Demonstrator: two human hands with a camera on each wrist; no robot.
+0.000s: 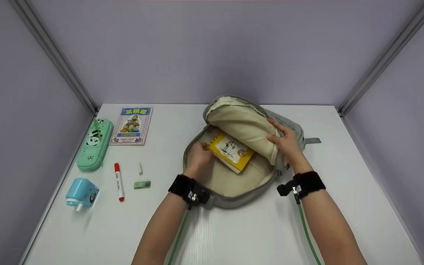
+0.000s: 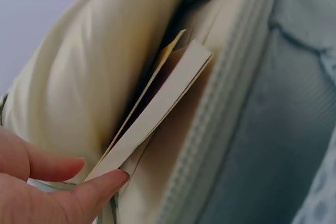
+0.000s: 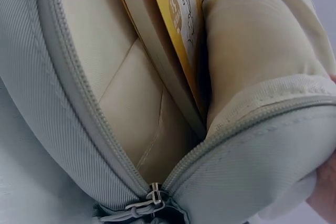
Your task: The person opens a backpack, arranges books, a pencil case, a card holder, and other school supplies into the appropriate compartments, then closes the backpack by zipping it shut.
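Observation:
A grey backpack (image 1: 241, 201) lies on the table, unzipped, its cream lining showing. Inside it is a yellow-covered book (image 1: 232, 150) with a line drawing on its front. My left hand (image 1: 199, 156) reaches into the opening and pinches the book's left corner; in the left wrist view, thumb and finger (image 2: 107, 183) meet at the end of its page block. With my right hand (image 1: 287, 145) I grip the backpack's folded-back front flap (image 1: 245, 123) by its right edge. The zipper pull (image 3: 156, 195) hangs at the corner of the opening in the right wrist view.
Left of the backpack lie a comic-style booklet (image 1: 131, 126), a green panda pencil case (image 1: 95, 145), a red-capped marker (image 1: 119, 182), a small whitish piece (image 1: 140, 169), a green eraser-like block (image 1: 142, 184) and a blue pencil-sharpener-like item (image 1: 82, 193). Walls enclose the table's back and sides.

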